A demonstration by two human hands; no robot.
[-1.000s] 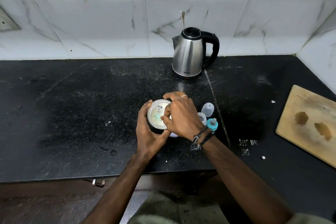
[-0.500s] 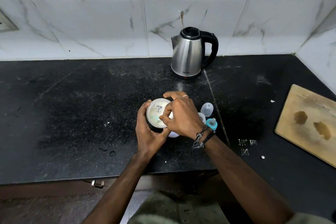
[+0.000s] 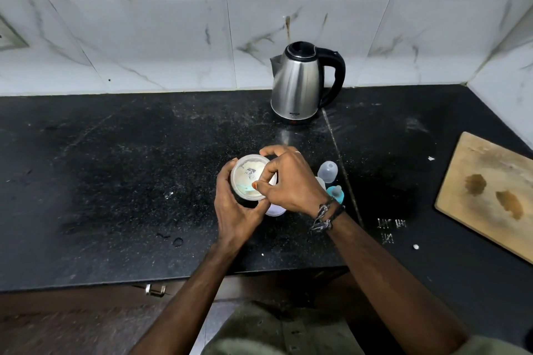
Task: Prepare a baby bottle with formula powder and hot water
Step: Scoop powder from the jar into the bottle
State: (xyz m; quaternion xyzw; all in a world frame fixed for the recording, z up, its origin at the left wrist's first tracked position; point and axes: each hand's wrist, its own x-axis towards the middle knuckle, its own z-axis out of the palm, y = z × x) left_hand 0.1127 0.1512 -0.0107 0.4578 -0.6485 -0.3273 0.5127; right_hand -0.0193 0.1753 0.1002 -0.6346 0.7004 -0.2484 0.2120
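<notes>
Frame centre: left hand (image 3: 235, 210) is gripping the powder tub (image 3: 248, 179) while right hand (image 3: 291, 181) is pinching the scoop (image 3: 250, 188); a tilted lift could spill powder onto the surface (image 3: 115, 181).

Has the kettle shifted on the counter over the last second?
No. The kettle keeps its place at the head of the countertop seam, below the same brown streak on the wall tile. Its slight frame drift is shared by everything, so the camera moved.
</notes>
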